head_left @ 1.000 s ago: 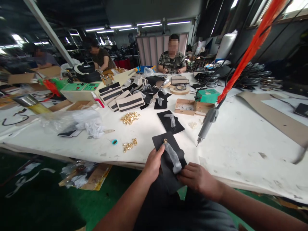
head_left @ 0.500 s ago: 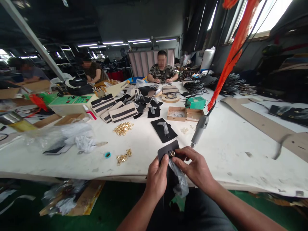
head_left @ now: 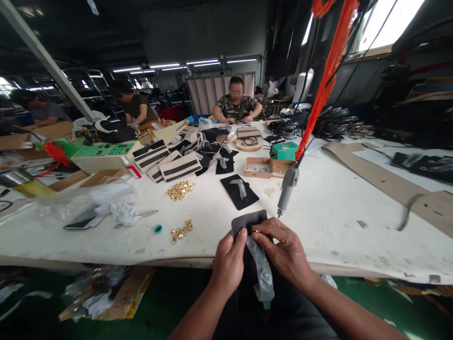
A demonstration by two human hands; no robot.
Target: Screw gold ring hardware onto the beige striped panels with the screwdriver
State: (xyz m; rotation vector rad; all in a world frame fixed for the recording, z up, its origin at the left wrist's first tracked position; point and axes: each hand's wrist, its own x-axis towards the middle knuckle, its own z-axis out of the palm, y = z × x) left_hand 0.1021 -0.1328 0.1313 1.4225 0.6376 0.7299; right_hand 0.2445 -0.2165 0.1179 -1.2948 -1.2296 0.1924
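Observation:
My left hand (head_left: pixel 228 262) is closed round the edge of a black leather-like panel (head_left: pixel 248 218), its thumb on the face. On that panel, my right hand (head_left: pixel 285 248) pinches a small gold metal fitting (head_left: pixel 254 231), mostly hidden by the fingertips. A strip of clear plastic wrap (head_left: pixel 262 271) hangs from the panel below the fitting. Just beyond my right hand, a grey electric screwdriver (head_left: pixel 288 189) hangs bit-down from an orange-wrapped line. Another black panel (head_left: pixel 240 193) with plastic on it lies flat on the table past my hands.
Gold fittings lie in a larger pile (head_left: pixel 180 190) and a smaller pile (head_left: pixel 182 231) to the left, near a blue cap (head_left: pixel 157 229). A cardboard box (head_left: pixel 258 169) holds small pieces. Beige panels (head_left: pixel 180 166) are stacked behind. A co-worker (head_left: pixel 236 106) sits across the table (head_left: pixel 336 226).
The gold fitting was plainly visible on the panel; now my right fingers cover most of it. The hanging screwdriver has shifted slightly left in view. My left hand keeps its hold.

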